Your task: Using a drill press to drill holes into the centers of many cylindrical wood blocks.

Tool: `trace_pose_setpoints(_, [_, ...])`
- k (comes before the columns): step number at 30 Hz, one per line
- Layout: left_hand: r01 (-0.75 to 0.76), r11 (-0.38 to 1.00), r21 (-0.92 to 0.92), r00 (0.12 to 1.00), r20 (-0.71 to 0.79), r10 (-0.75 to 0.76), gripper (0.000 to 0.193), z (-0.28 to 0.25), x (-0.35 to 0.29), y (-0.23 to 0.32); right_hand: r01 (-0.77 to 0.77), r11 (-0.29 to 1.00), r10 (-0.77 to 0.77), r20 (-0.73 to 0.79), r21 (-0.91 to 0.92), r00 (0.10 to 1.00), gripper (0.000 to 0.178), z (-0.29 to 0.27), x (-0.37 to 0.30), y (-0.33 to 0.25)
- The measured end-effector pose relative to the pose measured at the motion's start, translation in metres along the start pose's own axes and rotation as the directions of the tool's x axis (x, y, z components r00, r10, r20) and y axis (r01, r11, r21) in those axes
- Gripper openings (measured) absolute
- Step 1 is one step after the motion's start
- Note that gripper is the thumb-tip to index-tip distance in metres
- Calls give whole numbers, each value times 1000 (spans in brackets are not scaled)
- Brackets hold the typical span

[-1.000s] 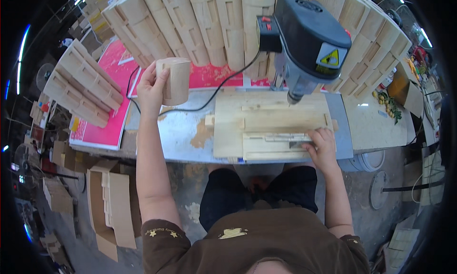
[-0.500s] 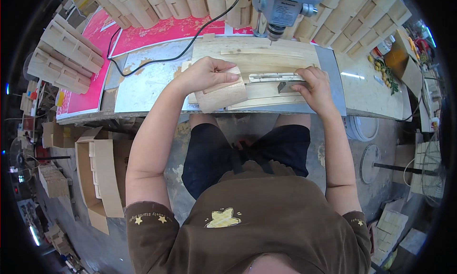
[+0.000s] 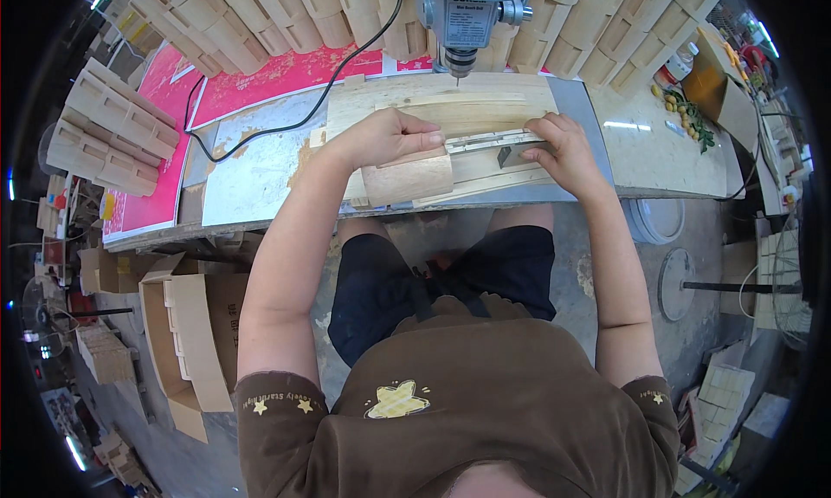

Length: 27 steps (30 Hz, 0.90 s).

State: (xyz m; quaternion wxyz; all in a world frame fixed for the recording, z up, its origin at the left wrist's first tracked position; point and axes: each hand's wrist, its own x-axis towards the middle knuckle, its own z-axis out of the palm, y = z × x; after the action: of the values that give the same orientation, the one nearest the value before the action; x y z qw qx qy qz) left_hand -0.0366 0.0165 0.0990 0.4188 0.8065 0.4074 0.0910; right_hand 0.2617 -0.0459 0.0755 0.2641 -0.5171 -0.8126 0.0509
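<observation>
My left hand (image 3: 387, 139) grips a curved, smooth pale wooden piece (image 3: 409, 181) near the bench's front edge, thumb and fingers closed at its upper right corner. In my right hand (image 3: 564, 155) is the right end of a long, narrow, light-coloured strip (image 3: 486, 141), pinched between thumb and fingers. The strip's left end meets the wooden piece beside my left thumb; whether it goes inside cannot be seen. A small dark metal plate (image 3: 506, 158) stands just below the strip, by my right thumb. Flat wooden boards (image 3: 485, 176) lie underneath.
A small bench drill (image 3: 468, 22) stands beyond my hands, its bit (image 3: 458, 81) pointing down at a wooden board. A black cable (image 3: 305, 131) curves across the bench on the left. Stacked curved wooden pieces (image 3: 325, 13) line the back. A cardboard box (image 3: 210, 342) sits on the floor at left.
The wooden piece has turned from tilted to nearly level, and its right end now meets the strip. The strip has tilted slightly, left end lower. The whole view has shifted a little.
</observation>
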Motion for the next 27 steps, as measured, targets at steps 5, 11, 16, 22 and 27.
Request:
trace_pose_setpoints(5, [83, 997, 9, 992, -92, -81, 54, 15, 20, -2, 10, 1000, -11, -24, -23, 1000, 35, 0, -2, -5])
trace_pose_setpoints(11, [-315, 706, -634, 719, -645, -258, 59, 46, 41, 12, 35, 997, -39, -55, -73, 998, 35, 6, -3, -11])
trace_pose_setpoints(16, [-575, 559, -597, 358, -798, -485, 52, 53, 48, 3, 66, 995, -75, -124, -74, 990, 34, 12, 1, -18])
trace_pose_setpoints(22, [-553, 713, -432, 286, -901, -325, 37, 91, 25, -2, 22, 994, -46, -227, -105, 973, 35, 15, -5, -18])
trace_pose_setpoints(27, [-198, 980, 2, 557, -822, 114, 51, 119, -2, -27, -49, 993, 24, -225, -108, 974, 37, 15, 11, -6])
